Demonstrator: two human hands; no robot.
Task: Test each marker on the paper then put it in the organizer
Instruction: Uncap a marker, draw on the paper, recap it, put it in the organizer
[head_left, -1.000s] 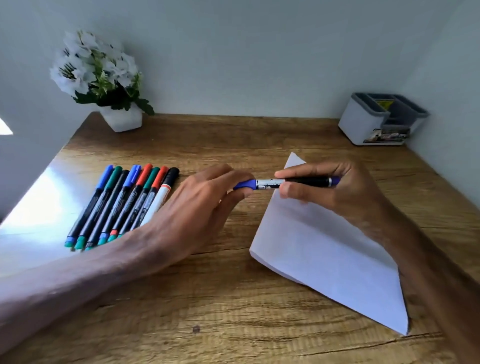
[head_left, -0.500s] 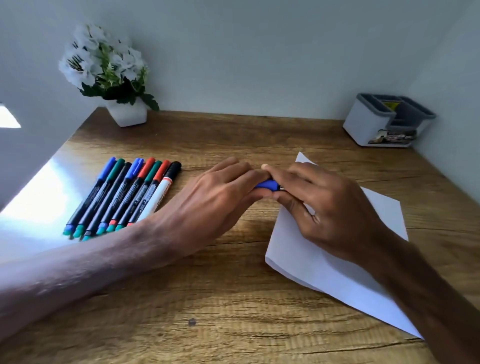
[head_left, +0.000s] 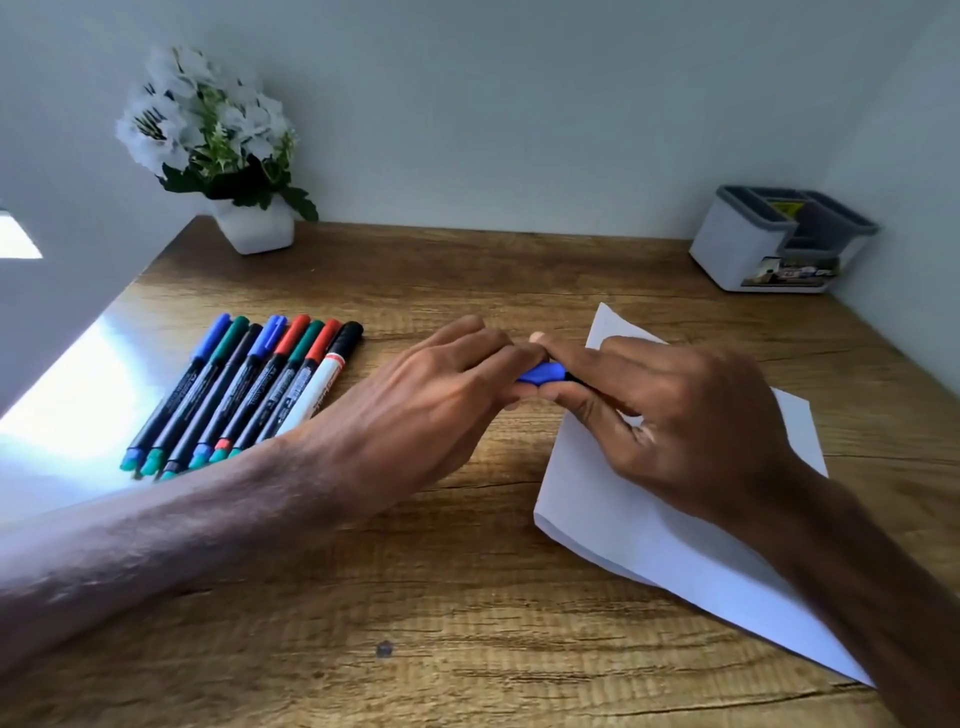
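Both my hands meet over the desk's middle on one blue-capped marker (head_left: 541, 374). My left hand (head_left: 436, 400) pinches the blue cap end with its fingertips. My right hand (head_left: 670, 415) curls over the dark barrel, which is mostly hidden under its fingers. The white paper (head_left: 623, 525) lies beneath and to the right of my right hand. A row of several markers (head_left: 249, 389) in blue, green, red and black lies on the desk to the left. The grey and white organizer (head_left: 743, 249) stands in the far right corner.
A white pot of white flowers (head_left: 254, 228) stands at the far left corner. Walls close the desk at the back and on the right. A bright sun patch (head_left: 78, 400) covers the desk's left edge.
My right hand has slid left along the marker and turned over it, so the barrel that showed a second ago is now covered. The hands are closer together.
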